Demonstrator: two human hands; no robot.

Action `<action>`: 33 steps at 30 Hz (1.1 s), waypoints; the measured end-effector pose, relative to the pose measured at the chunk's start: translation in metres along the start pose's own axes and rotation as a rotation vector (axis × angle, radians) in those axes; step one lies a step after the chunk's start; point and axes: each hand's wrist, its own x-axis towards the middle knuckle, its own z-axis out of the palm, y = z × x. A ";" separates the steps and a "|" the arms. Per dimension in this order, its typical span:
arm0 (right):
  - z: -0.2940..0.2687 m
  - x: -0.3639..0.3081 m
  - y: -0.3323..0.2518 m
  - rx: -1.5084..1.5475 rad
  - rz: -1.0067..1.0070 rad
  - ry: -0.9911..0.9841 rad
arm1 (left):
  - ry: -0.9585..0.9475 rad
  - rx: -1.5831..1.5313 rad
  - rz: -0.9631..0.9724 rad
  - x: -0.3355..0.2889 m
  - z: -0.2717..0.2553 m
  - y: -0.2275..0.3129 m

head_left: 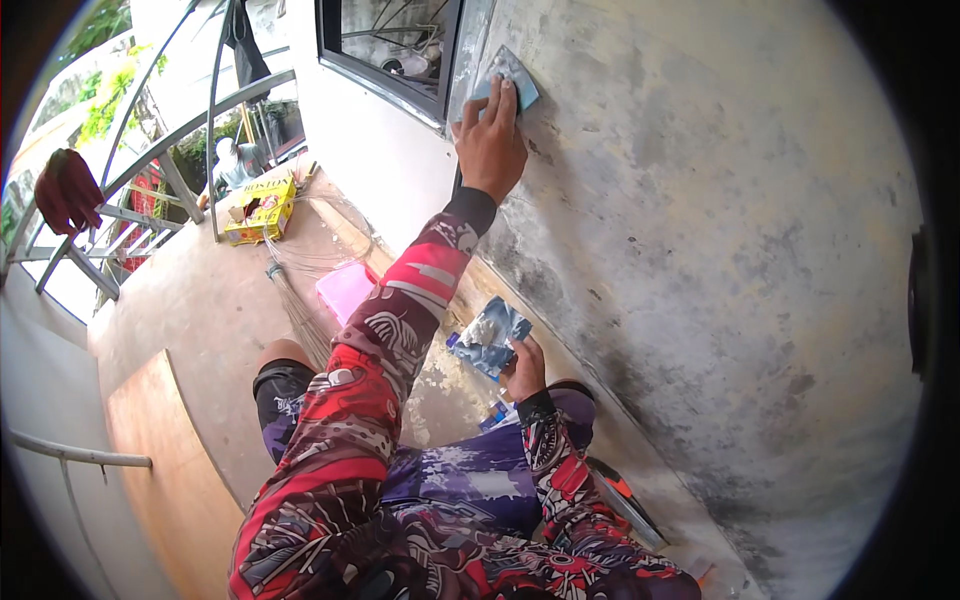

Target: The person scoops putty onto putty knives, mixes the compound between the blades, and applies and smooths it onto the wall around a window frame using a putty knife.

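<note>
My left hand [490, 145] is reached out to the upper part of the wall and grips a flat blue-grey putty spreader [520, 95]. The spreader lies against the grey, patchy wall [700, 250], close beside the dark window frame [445, 75]. Lower down, above my knees, my right hand [524, 370] holds a blue plate [485, 352] by its edge. White putty [490, 328] is heaped and smeared over that plate.
A pink container [345, 288], a stick broom [295, 300] and a yellow-red cardboard box [262, 212] lie on the floor at left. A plywood sheet [165, 430] is nearer. Past the metal railing [175, 185] is another person [240, 165]. A black-orange tool [628, 500] lies by my right leg.
</note>
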 end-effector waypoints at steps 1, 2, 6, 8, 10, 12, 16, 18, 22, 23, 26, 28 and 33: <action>-0.005 0.001 0.002 -0.002 -0.007 0.009 | 0.020 -0.010 0.018 -0.008 -0.007 0.011; -0.006 0.001 0.006 -0.009 -0.010 0.019 | 0.023 -0.013 0.019 -0.010 -0.013 0.009; 0.001 -0.005 0.015 -0.006 -0.025 0.038 | 0.158 -0.335 -0.212 -0.009 -0.045 0.001; 0.001 -0.008 0.011 -0.004 -0.013 0.032 | 0.182 -0.513 -0.556 0.000 -0.052 -0.004; 0.003 -0.012 0.009 -0.003 -0.001 0.025 | 0.220 -0.609 -0.561 0.009 -0.055 -0.009; 0.005 -0.016 0.008 -0.042 -0.008 0.027 | 0.192 -0.537 -0.542 0.018 -0.052 -0.019; 0.002 -0.015 0.009 -0.049 -0.017 0.025 | 0.242 -0.346 -0.414 0.047 -0.037 -0.020; 0.005 -0.013 0.011 -0.069 -0.021 0.008 | 0.287 -0.202 -0.352 0.051 -0.029 -0.020; -0.003 -0.015 0.002 -0.034 -0.021 0.040 | 0.241 -0.291 -0.300 0.053 -0.034 0.008; -0.004 -0.013 0.000 -0.040 -0.025 0.037 | 0.134 -0.397 -0.279 0.054 -0.040 0.010; -0.004 -0.009 -0.001 -0.035 -0.031 0.027 | 0.174 -0.368 -0.320 0.058 -0.046 -0.008; -0.004 -0.007 0.000 -0.023 -0.032 0.020 | 0.178 -0.359 -0.407 0.063 -0.048 -0.022; 0.006 0.000 0.004 -0.019 -0.010 0.016 | 0.146 -0.237 -0.241 0.047 -0.032 -0.038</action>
